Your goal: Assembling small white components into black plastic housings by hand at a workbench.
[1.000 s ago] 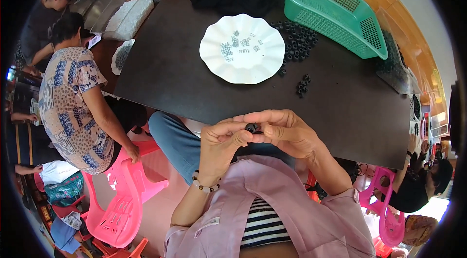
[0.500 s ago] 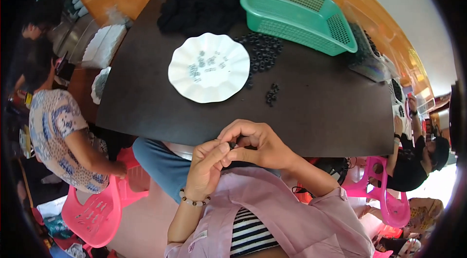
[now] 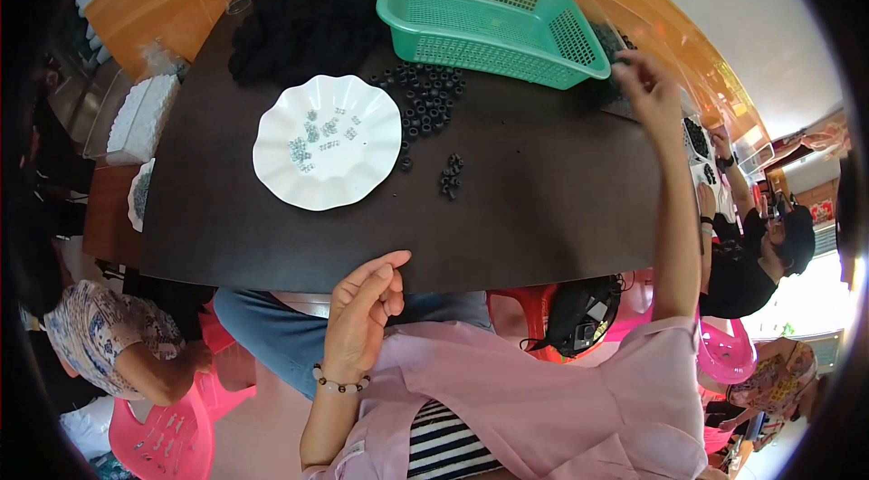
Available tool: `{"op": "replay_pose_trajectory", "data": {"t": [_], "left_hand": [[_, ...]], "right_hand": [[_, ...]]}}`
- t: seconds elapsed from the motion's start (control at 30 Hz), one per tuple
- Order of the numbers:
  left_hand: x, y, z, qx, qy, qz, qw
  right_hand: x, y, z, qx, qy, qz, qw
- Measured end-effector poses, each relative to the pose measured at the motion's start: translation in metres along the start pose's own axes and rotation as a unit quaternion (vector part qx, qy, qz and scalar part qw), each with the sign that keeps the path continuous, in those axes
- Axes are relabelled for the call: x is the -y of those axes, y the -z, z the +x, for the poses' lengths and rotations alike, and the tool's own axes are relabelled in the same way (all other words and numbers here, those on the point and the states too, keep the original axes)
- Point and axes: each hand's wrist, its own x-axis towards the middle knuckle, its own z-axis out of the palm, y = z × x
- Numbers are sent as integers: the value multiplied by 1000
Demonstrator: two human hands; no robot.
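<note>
Reaching step, I reckon: right hand (image 3: 647,95) loosely curled by the clear box (image 3: 608,11), left hand (image 3: 362,304) in a near-closed pinch, can't tell if either's holding anything. Black rings (image 3: 427,102) on the surface (image 3: 543,218); next move probably wants a light pinch.

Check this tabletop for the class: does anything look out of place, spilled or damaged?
No damage stands out. Slightly untidy: black pieces lie loose on the table beside the plate, and a small cluster sits apart, nearer the person. Spilled or laid there, I can't tell.
</note>
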Motion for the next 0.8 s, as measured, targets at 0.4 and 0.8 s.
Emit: {"op": "replay_pose_trajectory", "data": {"t": [0.4, 0.8], "left_hand": [[1, -4, 2, -23, 1, 15, 1000], [7, 2, 0, -17, 0, 11, 1000]], "right_hand": [[-127, 32, 60, -63, -51, -293, 953], [95, -142, -77, 177, 172, 112, 963]]}}
